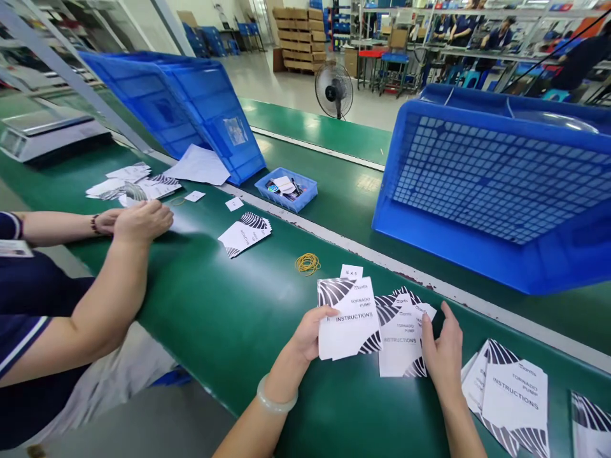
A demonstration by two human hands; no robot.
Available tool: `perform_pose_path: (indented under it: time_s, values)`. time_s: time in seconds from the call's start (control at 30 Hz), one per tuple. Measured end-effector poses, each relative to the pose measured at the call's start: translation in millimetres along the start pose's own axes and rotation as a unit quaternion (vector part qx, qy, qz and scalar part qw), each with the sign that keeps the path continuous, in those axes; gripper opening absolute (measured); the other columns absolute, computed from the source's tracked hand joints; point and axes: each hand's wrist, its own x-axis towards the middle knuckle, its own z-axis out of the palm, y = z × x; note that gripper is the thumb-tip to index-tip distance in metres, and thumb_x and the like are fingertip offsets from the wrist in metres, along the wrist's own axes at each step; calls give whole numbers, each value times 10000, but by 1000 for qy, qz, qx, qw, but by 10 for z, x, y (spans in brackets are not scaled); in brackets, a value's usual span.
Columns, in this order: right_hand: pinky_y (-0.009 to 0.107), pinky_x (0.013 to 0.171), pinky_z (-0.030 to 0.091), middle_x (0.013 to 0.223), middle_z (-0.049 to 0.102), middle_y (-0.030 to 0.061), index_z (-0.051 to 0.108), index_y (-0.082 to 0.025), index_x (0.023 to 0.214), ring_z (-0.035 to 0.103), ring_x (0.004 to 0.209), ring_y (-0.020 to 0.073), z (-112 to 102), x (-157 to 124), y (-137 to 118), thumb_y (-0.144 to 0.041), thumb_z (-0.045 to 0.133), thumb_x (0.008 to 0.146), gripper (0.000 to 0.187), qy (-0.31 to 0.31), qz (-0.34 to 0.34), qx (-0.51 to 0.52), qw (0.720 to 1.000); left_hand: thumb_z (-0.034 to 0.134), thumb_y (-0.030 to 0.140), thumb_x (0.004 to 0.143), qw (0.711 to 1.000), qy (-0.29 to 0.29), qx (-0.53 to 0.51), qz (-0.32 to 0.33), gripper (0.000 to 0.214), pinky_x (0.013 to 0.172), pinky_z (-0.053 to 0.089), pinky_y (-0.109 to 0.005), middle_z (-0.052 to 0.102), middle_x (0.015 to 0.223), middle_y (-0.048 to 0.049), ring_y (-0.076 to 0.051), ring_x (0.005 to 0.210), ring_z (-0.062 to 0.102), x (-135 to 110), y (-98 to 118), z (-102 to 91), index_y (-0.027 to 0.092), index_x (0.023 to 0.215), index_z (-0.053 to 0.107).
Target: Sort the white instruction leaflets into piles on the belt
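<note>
Inspection counted six groups of instruction booklets (352, 334), two near 9 o'clock and four between 4 and 5, each group's exact number indeterminable. Also recorded were three small white slips (352, 272), two between 9 and 10 and one at 4, plus one clump of yellow rubber bands (308, 264) at 6. Beyond were one small blue basket (273, 196) at 11, one fan (333, 90) near 12 and at least two large blue crates (429, 238), toward 11 and 3.

Leaflets (351, 334) hide most fingers of the left grip (308, 334) and part of the card (352, 271) just beyond, its last character perhaps 3; right of the right grip (445, 343), the view crops a booklet (592, 427)
</note>
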Motion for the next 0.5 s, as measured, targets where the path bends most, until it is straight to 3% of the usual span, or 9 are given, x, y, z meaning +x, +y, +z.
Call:
perform_pose_path:
  time_s: [0.23,0.4,0.5]
  values:
    - [482,1041,248,1424,319,158,251,-119,1397,238,1324,287,236,-307,-113,-445,264,927,572,-43,-80,-58,994,444,207,727,994,-48,-4,-93,516,883,411,-419,680,960,-208,-327,963,622,192,-338,45,-57,1165,517]
    - [510,1023,274,1459,248,156,188,-145,1419,210,1335,301,204,-327,-166,-456,307,908,610,-56,-89,-74,992,461,197,723,998,-15,-40,-40,585,922,395,-448,671,1003,-207,-329,986,613,288,-419,13,-55,1250,422]
    - [513,1020,283,1491,187,104,176,-197,1433,154,1352,314,85,-396,-138,-508,400,863,687,-87,-163,-110,977,457,187,739,997,-36,-62,0,597,924,396,-460,651,1067,-199,-331,1015,601,278,-323,-12,-24,1292,377]
